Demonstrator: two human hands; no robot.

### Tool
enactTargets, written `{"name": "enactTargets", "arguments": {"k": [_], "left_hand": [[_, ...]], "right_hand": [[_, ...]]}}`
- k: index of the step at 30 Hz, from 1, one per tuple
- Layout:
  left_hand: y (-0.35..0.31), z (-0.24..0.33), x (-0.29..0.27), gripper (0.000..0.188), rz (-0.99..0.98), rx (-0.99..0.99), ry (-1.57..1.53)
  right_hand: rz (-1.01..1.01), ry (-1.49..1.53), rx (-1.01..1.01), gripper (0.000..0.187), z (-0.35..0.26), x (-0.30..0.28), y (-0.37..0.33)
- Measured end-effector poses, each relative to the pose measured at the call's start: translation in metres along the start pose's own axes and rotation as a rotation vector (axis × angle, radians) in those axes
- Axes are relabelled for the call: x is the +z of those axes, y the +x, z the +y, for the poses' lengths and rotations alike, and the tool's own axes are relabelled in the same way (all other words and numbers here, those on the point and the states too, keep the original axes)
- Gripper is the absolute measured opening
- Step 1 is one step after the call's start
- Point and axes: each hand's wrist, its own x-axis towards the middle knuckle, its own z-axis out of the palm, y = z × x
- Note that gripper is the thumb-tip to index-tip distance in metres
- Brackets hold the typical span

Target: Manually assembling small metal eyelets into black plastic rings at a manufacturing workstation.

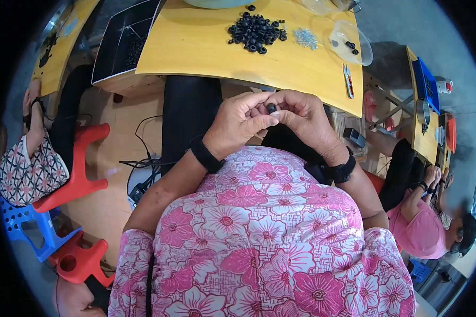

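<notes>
In front of my chest, just off the table's near edge, both hands meet around a small black round piece (271, 108). My left hand (239, 122) is closed, thumb and fingers pinching the piece from the left. My right hand (301, 117) is closed on it from the other side, with its thumb near the left thumb. Fingers hide part of the piece, and its exact kind cannot be made out. On the yellow table (195, 47) beyond lies a pile of similar black ring-like pieces (255, 33). Beside that pile is a small heap of tiny clear bits (305, 38).
A clear plastic bowl (366, 50) with a few black pieces stands at the table's right. Red-handled thread snips (348, 81) lie near the right edge. To the left is a black-lined box (113, 58). Other people sit at both sides, near red stools (82, 169).
</notes>
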Motion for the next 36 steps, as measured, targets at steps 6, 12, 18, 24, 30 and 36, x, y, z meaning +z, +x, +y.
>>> {"name": "enactTargets", "arguments": {"k": [6,12,18,24,30,36], "left_hand": [[0.000,-0.001,-0.001,0.042,0.004,0.074,0.011],[-0.005,0.003,-0.001,0.041,0.004,0.047,0.067],[-0.004,-0.001,0.001,0.038,-0.003,-0.019,-0.057],[-0.005,-0.002,0.002,0.036,0.001,-0.072,-0.125],[0.000,-0.004,0.003,0.037,0.053,-0.057,-0.088],[0.002,0.009,0.002,0.039,0.035,-0.067,-0.039]], "right_hand": [[0.009,-0.037,-0.012,0.012,-0.004,0.001,0.001],[0.054,0.007,0.007,0.013,0.006,0.007,-0.001],[0.023,-0.139,-0.011,0.015,0.001,0.005,0.001],[0.043,-0.074,0.022,0.016,-0.002,0.010,0.000],[0.043,-0.133,-0.006,0.016,0.001,0.007,0.008],[0.086,0.195,0.126,0.018,0.003,-0.017,0.008]]}}
